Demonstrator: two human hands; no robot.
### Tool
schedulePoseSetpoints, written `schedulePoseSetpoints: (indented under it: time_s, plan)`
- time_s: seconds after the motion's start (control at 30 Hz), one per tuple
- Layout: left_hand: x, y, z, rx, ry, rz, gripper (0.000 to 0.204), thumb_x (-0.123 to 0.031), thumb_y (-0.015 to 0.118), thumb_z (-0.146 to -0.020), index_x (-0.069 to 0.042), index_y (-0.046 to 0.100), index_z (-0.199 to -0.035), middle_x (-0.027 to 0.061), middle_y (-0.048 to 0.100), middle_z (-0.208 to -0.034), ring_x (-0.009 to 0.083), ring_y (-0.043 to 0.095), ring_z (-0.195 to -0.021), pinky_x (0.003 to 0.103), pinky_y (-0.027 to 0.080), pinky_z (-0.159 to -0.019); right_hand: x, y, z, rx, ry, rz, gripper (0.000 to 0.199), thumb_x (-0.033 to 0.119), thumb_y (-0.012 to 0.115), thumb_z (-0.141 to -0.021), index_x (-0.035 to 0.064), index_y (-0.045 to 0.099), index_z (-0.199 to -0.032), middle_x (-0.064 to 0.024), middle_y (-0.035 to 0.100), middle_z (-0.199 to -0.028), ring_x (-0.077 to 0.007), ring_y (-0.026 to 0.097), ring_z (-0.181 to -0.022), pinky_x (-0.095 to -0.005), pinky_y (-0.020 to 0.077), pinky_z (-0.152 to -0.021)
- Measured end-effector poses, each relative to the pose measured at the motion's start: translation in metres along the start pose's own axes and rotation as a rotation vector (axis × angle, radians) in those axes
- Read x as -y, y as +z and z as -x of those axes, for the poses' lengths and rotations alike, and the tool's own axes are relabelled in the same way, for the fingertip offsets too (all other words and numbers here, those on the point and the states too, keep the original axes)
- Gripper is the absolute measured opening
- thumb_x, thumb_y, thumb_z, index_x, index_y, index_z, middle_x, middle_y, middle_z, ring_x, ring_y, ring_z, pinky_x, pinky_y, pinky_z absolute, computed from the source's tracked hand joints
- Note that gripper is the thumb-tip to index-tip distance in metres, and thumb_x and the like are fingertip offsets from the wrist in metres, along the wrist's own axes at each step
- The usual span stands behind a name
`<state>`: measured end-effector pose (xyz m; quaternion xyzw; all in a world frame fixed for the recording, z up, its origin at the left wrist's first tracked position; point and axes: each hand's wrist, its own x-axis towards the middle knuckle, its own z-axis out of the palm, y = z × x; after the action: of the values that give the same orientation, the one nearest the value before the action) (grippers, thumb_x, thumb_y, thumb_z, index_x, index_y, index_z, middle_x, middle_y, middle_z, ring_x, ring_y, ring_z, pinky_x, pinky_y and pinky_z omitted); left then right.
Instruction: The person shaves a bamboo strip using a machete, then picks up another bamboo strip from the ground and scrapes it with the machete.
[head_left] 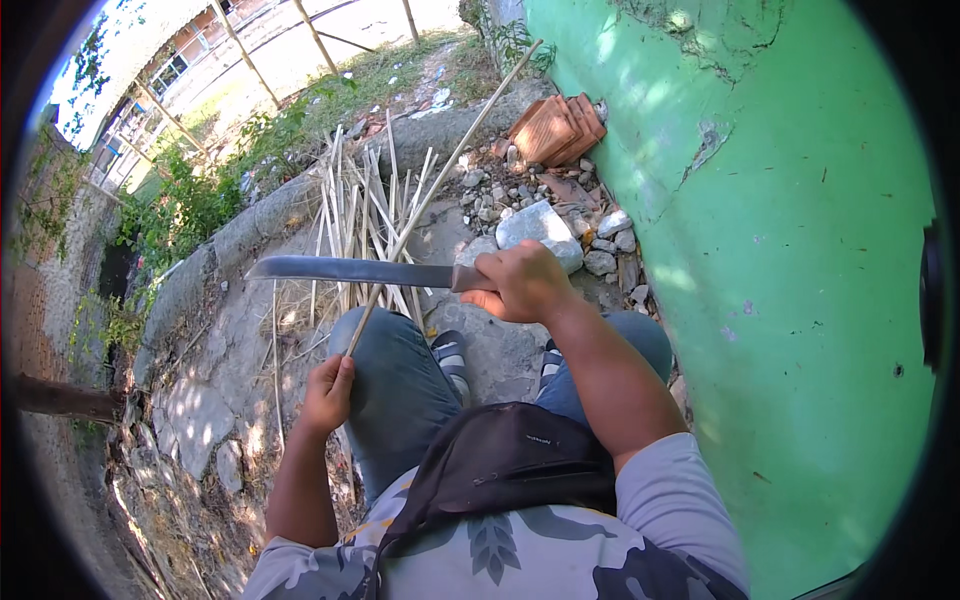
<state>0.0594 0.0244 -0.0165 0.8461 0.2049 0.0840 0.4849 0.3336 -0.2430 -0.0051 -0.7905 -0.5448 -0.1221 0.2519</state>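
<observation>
My right hand [525,281] is wrapped round the wooden handle of a machete [350,270]. Its long dark blade points to the left, level across my knees. The blade crosses over a long thin bamboo strip [430,195]; whether the two touch, I cannot tell. Near my left knee, my left hand [327,393] grips the lower end of that strip, which slants up and away to the right. Beyond the blade, a loose pile of pale split bamboo strips [350,215] lies on the ground.
A green wall [780,300] stands close on my right. Along its foot are stacked clay roof tiles [560,130], a pale stone block [540,232] and rubble. A low concrete edge [250,215] with green plants [180,200] runs at the far left. A black bag [510,460] lies across my lap.
</observation>
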Motion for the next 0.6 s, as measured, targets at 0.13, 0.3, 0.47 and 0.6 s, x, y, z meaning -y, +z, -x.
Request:
schedulePoseSetpoints:
  time_s: [0.13, 0.3, 0.47, 0.6]
  plan:
    - [0.000, 0.001, 0.003, 0.009, 0.016, -0.005, 0.041, -0.031, 0.053, -0.108, -0.003, 0.053, -0.078, -0.0048, 0.045, -0.066, 0.0062, 0.039, -0.066, 0.028, 0.035, -0.057, -0.020, 0.000, -0.001, -0.056, 0.179, -0.090, 0.045, 0.054, 0.068, -0.091, 0.0095, 0.060, -0.086, -0.0145, 0.069, -0.075, -0.0369, 0.070, -0.072, -0.0490, 0.0530, -0.067]
    - [-0.003, 0.003, -0.001, 0.026, 0.040, -0.032, 0.041, -0.032, 0.052, -0.108, -0.003, 0.054, -0.079, -0.0043, 0.046, -0.066, 0.0063, 0.040, -0.066, 0.027, 0.036, -0.057, -0.039, 0.005, 0.010, -0.256, 0.409, -0.190, 0.047, 0.054, 0.066, -0.093, 0.0084, 0.058, -0.084, -0.0181, 0.065, -0.069, -0.0415, 0.068, -0.069, -0.0507, 0.0526, -0.062]
    - [0.008, 0.001, 0.001, 0.001, 0.009, -0.010, 0.042, -0.033, 0.052, -0.109, -0.003, 0.056, -0.079, -0.0030, 0.047, -0.067, 0.0073, 0.042, -0.065, 0.028, 0.037, -0.058, -0.002, 0.006, 0.002, -0.107, 0.159, -0.112, 0.045, 0.054, 0.072, -0.087, 0.0111, 0.059, -0.080, -0.0118, 0.066, -0.067, -0.0368, 0.067, -0.064, -0.0470, 0.0503, -0.061]
    - [-0.004, 0.001, 0.004, 0.004, 0.006, -0.078, 0.043, -0.033, 0.052, -0.108, -0.001, 0.056, -0.080, -0.0023, 0.047, -0.067, 0.0079, 0.041, -0.065, 0.029, 0.037, -0.057, -0.011, 0.016, -0.001, -0.086, 0.035, -0.040, 0.044, 0.054, 0.074, -0.085, 0.0127, 0.060, -0.081, -0.0092, 0.067, -0.071, -0.0338, 0.067, -0.066, -0.0441, 0.0485, -0.062]
